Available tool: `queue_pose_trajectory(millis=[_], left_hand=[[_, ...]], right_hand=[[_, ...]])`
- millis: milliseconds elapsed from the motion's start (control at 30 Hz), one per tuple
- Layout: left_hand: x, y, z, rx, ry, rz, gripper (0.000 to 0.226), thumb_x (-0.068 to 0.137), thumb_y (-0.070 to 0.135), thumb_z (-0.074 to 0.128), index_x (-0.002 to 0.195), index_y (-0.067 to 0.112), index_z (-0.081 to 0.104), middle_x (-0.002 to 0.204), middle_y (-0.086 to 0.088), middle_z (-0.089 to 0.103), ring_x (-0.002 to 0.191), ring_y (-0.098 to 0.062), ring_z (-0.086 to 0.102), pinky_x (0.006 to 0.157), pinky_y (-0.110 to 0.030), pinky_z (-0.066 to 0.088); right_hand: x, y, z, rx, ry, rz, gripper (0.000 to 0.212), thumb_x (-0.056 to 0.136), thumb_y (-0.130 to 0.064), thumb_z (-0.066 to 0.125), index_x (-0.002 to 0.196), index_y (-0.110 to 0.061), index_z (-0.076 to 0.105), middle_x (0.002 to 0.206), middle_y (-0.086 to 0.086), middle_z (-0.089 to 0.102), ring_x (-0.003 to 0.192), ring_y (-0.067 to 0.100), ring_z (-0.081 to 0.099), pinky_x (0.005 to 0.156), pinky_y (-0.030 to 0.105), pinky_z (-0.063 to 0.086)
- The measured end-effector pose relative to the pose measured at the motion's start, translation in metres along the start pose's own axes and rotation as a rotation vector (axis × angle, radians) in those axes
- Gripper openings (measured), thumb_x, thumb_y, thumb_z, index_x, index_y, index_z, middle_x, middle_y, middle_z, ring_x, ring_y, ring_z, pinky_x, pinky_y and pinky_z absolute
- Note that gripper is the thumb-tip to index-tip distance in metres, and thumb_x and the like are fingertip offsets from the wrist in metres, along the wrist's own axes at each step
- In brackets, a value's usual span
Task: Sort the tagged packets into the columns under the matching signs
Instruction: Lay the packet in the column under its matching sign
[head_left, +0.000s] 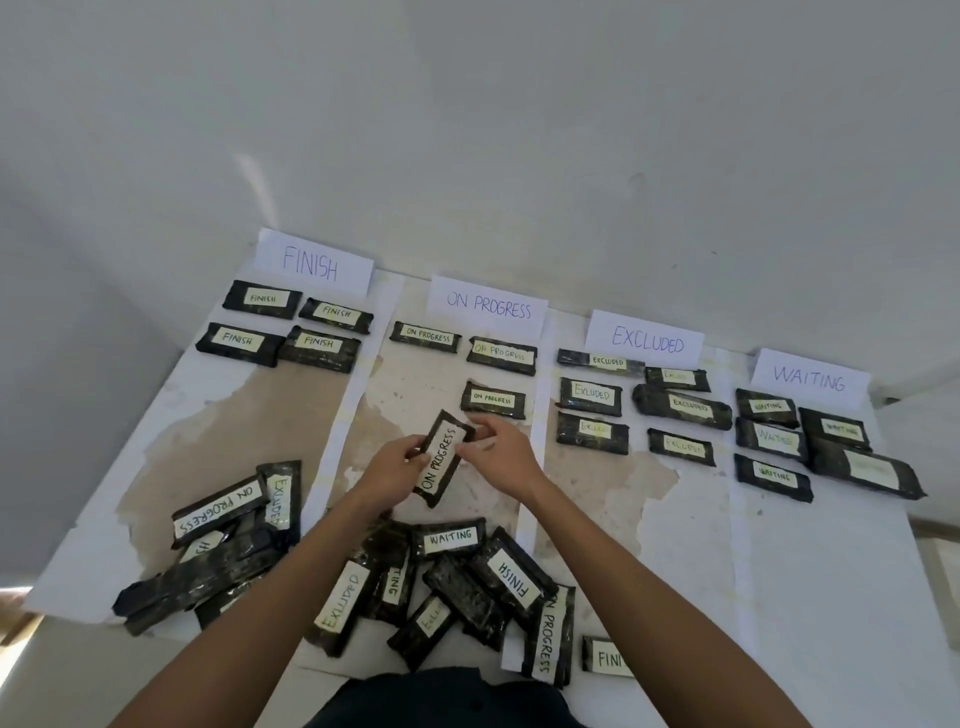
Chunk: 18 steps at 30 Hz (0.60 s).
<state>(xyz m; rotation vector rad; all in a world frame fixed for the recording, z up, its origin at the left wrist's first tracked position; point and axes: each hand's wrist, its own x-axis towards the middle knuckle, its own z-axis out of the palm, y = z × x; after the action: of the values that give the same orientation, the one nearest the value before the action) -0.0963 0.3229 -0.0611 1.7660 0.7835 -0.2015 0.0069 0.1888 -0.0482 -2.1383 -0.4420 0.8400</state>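
A black packet tagged ON PROGRESS is held above the table in both hands, tilted on end. My left hand grips its left edge and my right hand pinches its upper right edge. It hovers in the ON PROGRESS column, below the ON PROGRESS sign and three packets lying there, the nearest just beyond my right hand. Signs FINISH, EXCLUDED and WAITING head the other columns, each with several matching packets.
An unsorted heap of tagged packets lies at the near edge between my forearms, with another pile at the near left. One FINISH packet lies under my right forearm. The white paper-covered table meets a wall behind the signs.
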Motion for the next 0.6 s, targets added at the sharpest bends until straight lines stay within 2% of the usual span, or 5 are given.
queue_pose_trajectory(millis=[200,333,433,500,600], left_hand=[[0.021,0.001,-0.036,0.255,-0.074,0.092,0.033,0.093,0.013,0.051,0.125,0.017,0.057,0.113,-0.006,0.063,0.101,-0.023,0.057,0.086,-0.035,0.045],[0.039,-0.002,-0.051,0.635,0.025,0.232,0.07,0.074,0.025,0.073,0.137,0.02,0.043,0.122,-0.004,0.05,0.11,-0.024,0.049,0.093,-0.037,0.045],[0.053,-0.004,-0.052,0.822,0.091,0.36,0.074,0.072,0.021,0.073,0.138,0.017,0.039,0.126,-0.004,0.048,0.109,-0.026,0.049,0.09,-0.039,0.045],[0.067,-0.005,-0.053,0.866,0.118,0.406,0.068,0.074,0.016,0.07,0.136,0.015,0.041,0.124,-0.006,0.05,0.106,-0.027,0.051,0.086,-0.038,0.046],[0.09,-0.002,-0.057,0.914,0.129,0.463,0.06,0.074,0.009,0.068,0.131,0.012,0.047,0.119,-0.008,0.054,0.104,-0.03,0.054,0.085,-0.04,0.046]], right_hand=[[0.028,-0.02,0.014,0.009,-0.007,-0.001,0.028,0.084,-0.024,0.068,0.111,-0.017,0.062,0.088,-0.002,0.062,0.082,0.015,0.061,0.065,0.02,0.046],[0.049,-0.032,0.019,0.143,0.023,0.138,0.017,0.084,-0.019,0.069,0.098,-0.016,0.06,0.09,0.003,0.064,0.079,0.017,0.062,0.06,0.022,0.049],[0.064,-0.04,0.019,0.242,0.017,0.221,0.017,0.086,-0.014,0.067,0.098,-0.012,0.056,0.094,0.005,0.063,0.077,0.017,0.062,0.044,0.012,0.041],[0.076,-0.04,0.02,0.226,0.019,0.236,0.018,0.085,-0.016,0.067,0.099,-0.012,0.056,0.098,0.008,0.065,0.076,0.018,0.064,0.046,0.013,0.042],[0.092,-0.038,0.018,0.111,0.05,0.201,0.023,0.085,-0.017,0.064,0.107,-0.013,0.058,0.093,0.004,0.064,0.075,0.013,0.06,0.06,0.02,0.047]])
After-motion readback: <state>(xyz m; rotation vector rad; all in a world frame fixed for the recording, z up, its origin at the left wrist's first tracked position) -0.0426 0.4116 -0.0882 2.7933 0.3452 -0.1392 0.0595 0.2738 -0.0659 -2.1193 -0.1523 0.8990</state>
